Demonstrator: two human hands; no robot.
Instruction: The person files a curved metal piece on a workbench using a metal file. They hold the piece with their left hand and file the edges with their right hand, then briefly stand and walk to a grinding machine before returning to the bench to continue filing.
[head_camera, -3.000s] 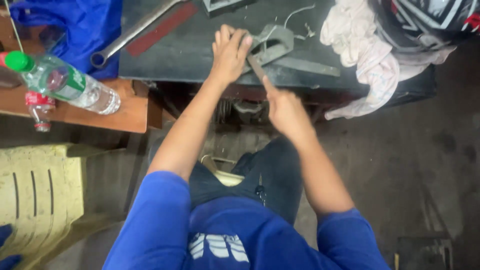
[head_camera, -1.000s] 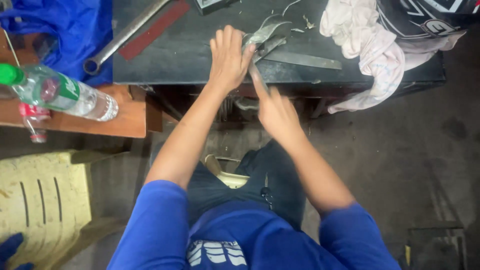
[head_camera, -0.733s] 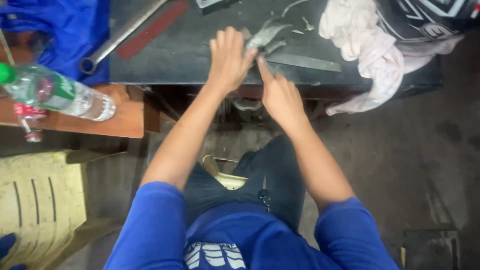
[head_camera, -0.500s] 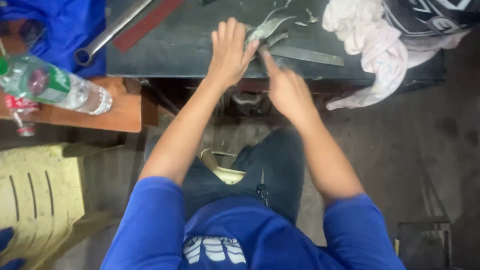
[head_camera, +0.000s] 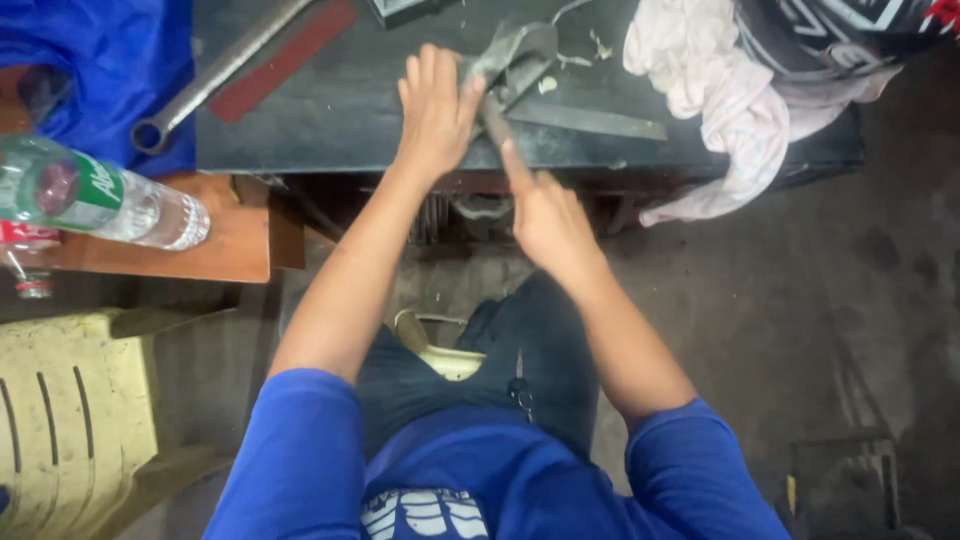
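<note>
Yellow plastic ribs of a chair (head_camera: 70, 420) fill the lower left corner, with a clear plastic bottle (head_camera: 100, 200) lying on its side on a wooden shelf (head_camera: 210, 250) above it and blue cloth (head_camera: 90, 70) bunched behind. Across the dark counter (head_camera: 330, 130) lie a long steel spanner (head_camera: 215, 75) and a flat red strip (head_camera: 285, 60).

At the counter's middle, a person in a blue shirt leans over the work. The left hand (head_camera: 435, 110) lies flat, fingers spread narrow and pressing down on a bent grey metal strip (head_camera: 520, 55) near the counter's far edge. The right hand (head_camera: 545, 215) hangs just off the near edge, fingers curled round the handle of a thin tool (head_camera: 493, 120) whose tip meets the strip beside the left thumb. A long flat blade (head_camera: 585, 120) rests just right of the hands, with pale scraps (head_camera: 600, 45) scattered near it, which suggests some cutting or scraping is done; the strip, pinned and under the tool, looks unfinished.

Farther right, a pinkish-white rag (head_camera: 720, 90) spills over the counter's edge, and a dark patterned helmet (head_camera: 830, 35) sits at the corner.
</note>
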